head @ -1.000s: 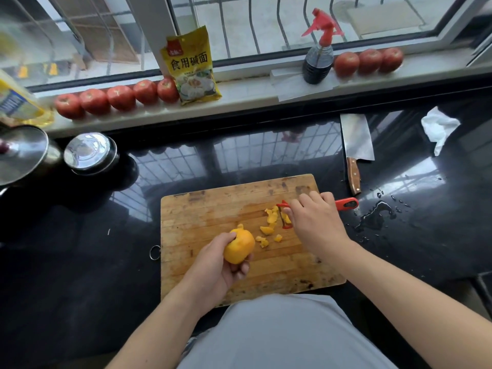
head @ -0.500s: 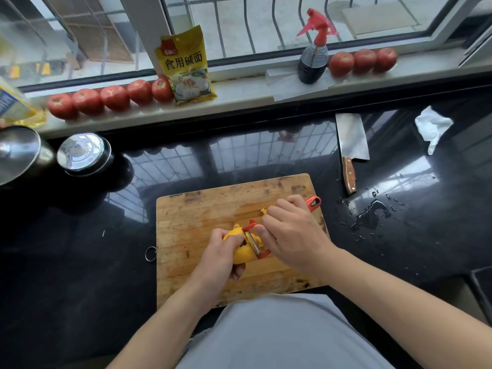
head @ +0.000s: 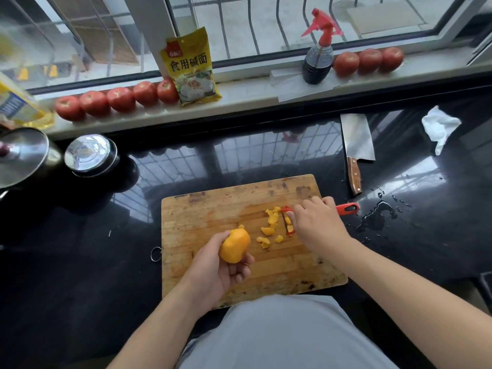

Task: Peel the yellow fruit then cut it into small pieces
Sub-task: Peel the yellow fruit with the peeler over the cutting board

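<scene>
My left hand (head: 222, 270) grips the yellow fruit (head: 235, 245) over the left-middle of the wooden cutting board (head: 202, 217). The fruit's upper side looks smooth and orange-yellow. My right hand (head: 316, 225) holds a red peeler (head: 346, 208) to the right of the fruit, its head (head: 288, 225) down near the board. Several yellow peel scraps (head: 270, 226) lie on the board between the fruit and the peeler.
A cleaver (head: 356, 145) lies on the black counter behind the board's right corner. Water drops (head: 378, 214) and a crumpled tissue (head: 439, 126) are to the right. Two lidded pots (head: 87, 155) stand at the left. Tomatoes (head: 119, 98), a yellow packet (head: 190, 66) and a spray bottle (head: 318, 57) line the sill.
Half a second ago the peeler was on the fruit. My right hand has since swept right, away from it, to the scraps. My left hand still holds the fruit.
</scene>
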Demonstrator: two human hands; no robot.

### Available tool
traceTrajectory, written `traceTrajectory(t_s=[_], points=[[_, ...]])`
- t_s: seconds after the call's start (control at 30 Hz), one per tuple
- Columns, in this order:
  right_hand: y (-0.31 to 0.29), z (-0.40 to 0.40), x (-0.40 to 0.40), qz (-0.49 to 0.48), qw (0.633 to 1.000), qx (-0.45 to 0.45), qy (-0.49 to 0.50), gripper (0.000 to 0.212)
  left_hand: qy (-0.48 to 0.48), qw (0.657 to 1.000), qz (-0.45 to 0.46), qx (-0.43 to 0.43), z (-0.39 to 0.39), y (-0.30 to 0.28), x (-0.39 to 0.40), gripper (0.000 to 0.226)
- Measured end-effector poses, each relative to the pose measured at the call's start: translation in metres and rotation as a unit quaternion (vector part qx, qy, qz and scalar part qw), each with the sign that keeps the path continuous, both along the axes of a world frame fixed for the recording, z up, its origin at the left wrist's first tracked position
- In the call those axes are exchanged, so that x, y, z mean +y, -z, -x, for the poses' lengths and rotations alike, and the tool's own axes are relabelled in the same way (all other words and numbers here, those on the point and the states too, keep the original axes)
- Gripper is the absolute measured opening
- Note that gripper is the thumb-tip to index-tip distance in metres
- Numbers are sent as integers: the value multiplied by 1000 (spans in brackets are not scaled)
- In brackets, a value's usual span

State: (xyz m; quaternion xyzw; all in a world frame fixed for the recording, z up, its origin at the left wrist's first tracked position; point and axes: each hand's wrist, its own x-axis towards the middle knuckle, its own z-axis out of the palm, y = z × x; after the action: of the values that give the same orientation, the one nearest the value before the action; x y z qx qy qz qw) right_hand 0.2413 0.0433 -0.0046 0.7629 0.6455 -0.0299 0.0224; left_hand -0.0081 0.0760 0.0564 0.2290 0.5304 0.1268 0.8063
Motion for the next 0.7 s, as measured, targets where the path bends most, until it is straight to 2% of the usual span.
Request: traceTrajectory(t_s=[0.1, 0.2, 0.33, 0.5, 0.6, 0.7], points=[[-15, 15, -3, -60, 998, 28, -5, 51, 12, 999, 38, 20, -1, 1, 0, 46], [-34, 38, -7, -134, 986, 81, -50, 48, 6, 998, 57, 39, -7, 1, 1, 41], [-49, 62, -9, -187, 972, 85, -117, 43, 14, 997, 27, 69, -16, 1, 0, 39], [-46, 60, -7, -205, 967, 72, -132, 42, 5, 994, -33, 106, -19, -1, -1, 34], [-33, 49, -2, -161, 977, 48, -133, 43, 11, 994, -37, 101, -17, -2, -2, 35], [-15, 25, 0, -20, 998, -17, -65, 49, 6, 997, -19, 70, -13, -5, -3, 37]])
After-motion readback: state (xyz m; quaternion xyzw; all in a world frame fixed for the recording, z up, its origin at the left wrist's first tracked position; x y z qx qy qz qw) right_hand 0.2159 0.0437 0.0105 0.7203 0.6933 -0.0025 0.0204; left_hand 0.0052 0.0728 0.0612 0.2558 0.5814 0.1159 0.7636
